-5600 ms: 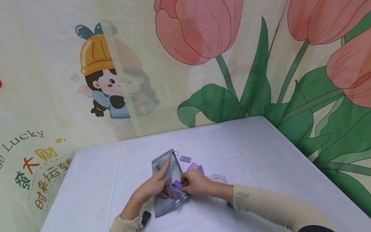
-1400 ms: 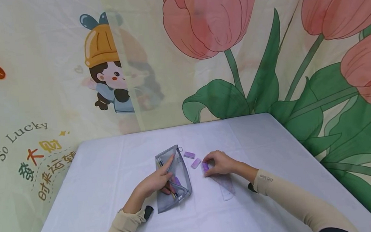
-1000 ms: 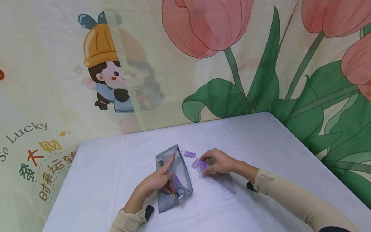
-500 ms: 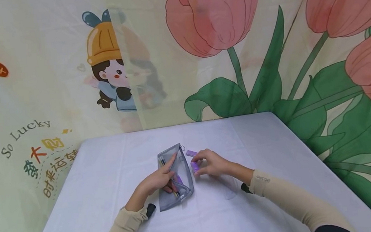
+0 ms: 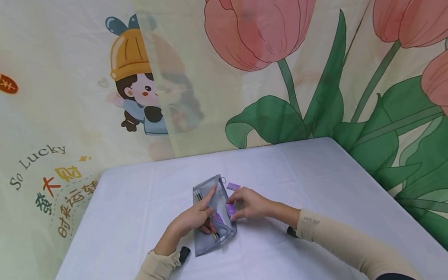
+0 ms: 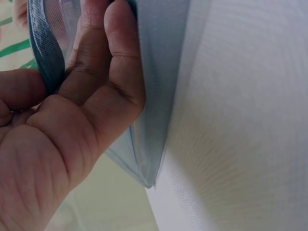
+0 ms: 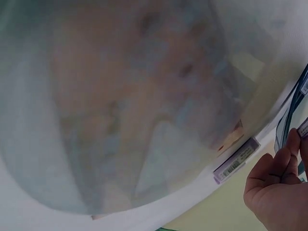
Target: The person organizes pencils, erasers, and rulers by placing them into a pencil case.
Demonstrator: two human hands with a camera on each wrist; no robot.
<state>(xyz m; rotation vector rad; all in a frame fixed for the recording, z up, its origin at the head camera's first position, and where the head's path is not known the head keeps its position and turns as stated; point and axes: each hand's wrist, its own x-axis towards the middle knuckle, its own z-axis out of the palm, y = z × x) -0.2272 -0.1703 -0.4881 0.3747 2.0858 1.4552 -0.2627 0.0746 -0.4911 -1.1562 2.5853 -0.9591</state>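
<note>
In the head view a grey see-through mesh pencil case (image 5: 207, 241) lies unzipped on the table, with pencils (image 5: 198, 195) and a purple eraser (image 5: 219, 218) visible through it. My left hand (image 5: 193, 217) grips its opening, some fingers inside and the index finger stretched along the mesh; the left wrist view has the zip edge (image 6: 42, 43) between thumb and fingers. At the pouch's right edge my right hand (image 5: 251, 203) pinches a small purple eraser (image 5: 230, 210) between thumb and fingers. Another purple eraser (image 5: 233, 186) lies just behind that hand, its barcode label facing the right wrist camera.
Clear plastic (image 5: 281, 236), hard to see, lies below the right wrist. A large blurred translucent sheet (image 7: 120, 120) fills much of the right wrist view. The white-covered table (image 5: 135, 207) meets a printed curtain (image 5: 188, 73) at the back.
My right hand has carried the purple eraser left to the pouch's edge. A second eraser on the table is no longer visible. My left hand keeps its hold on the pencil case.
</note>
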